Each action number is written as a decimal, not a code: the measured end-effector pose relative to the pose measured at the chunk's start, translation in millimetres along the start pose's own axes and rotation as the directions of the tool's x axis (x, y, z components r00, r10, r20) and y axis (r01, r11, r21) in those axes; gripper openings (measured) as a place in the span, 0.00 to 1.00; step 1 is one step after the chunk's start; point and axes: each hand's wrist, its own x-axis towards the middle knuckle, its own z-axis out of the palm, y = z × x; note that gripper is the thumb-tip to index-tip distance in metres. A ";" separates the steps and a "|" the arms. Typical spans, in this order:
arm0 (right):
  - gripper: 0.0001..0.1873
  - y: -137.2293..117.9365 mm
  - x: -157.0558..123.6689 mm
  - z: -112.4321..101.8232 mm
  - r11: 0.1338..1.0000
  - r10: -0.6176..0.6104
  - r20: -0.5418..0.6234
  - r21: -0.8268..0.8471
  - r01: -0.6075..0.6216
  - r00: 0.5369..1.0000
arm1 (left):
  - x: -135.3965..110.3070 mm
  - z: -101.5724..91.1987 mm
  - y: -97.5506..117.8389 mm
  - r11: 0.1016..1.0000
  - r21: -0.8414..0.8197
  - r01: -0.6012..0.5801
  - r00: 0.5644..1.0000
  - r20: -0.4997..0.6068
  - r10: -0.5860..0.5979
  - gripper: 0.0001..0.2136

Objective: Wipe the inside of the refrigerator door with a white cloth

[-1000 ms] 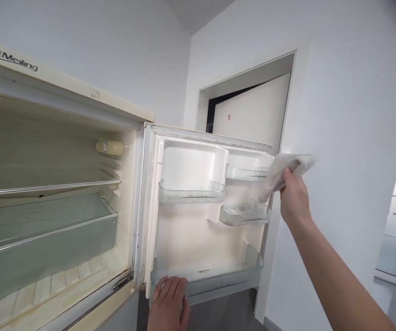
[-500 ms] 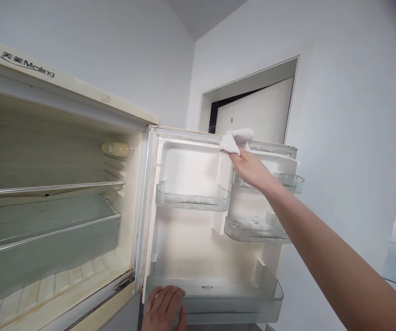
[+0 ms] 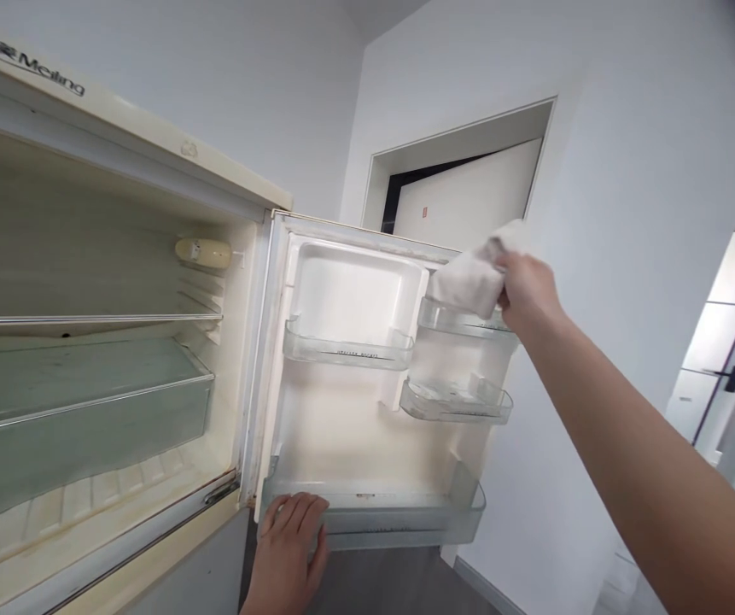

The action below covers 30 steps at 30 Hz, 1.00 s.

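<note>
A cream fridge stands with its upper door [image 3: 341, 427] swung wide to the right. My right hand [image 3: 524, 286] grips a crumpled white cloth [image 3: 469, 278] and presses it against the door's top right corner, just above the upper right clear bin [image 3: 463, 323]. My left hand [image 3: 287, 538] lies flat with fingers spread on the front of the bottom door bin [image 3: 405, 512]. Two more clear bins, one upper left [image 3: 345, 346] and one middle right [image 3: 453, 401], hang on the door and look empty.
The fridge cavity [image 3: 85, 282] holds a glass shelf [image 3: 85, 320], a clear drawer [image 3: 85, 427] and a small lamp housing [image 3: 204, 250]. A doorway [image 3: 463, 188] with a pale door is behind the fridge door. White walls close in on the right, with a glazed door [image 3: 726, 342] beyond.
My right hand slid the cloth from the top middle of the door rightward to its top right corner. My left hand stayed on the bottom bin. The view tilted slightly.
</note>
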 end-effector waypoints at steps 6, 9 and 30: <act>0.24 -6.0 -19.5 9.9 0.836 -0.453 0.143 -0.274 0.475 0.880 | -0.2 1.6 6.6 0.980 -0.155 0.126 0.991 -0.028 -0.132 0.09; 0.21 -6.9 -16.8 21.0 0.835 -0.224 0.447 -0.370 0.407 0.866 | 0.2 2.2 6.4 0.980 -0.169 0.103 0.993 -0.035 -0.110 0.09; 0.16 36.4 46.0 -3.3 0.315 0.171 0.479 -0.854 0.413 0.861 | 0.0 4.1 0.2 0.999 -0.048 0.004 0.999 -0.036 -0.006 0.11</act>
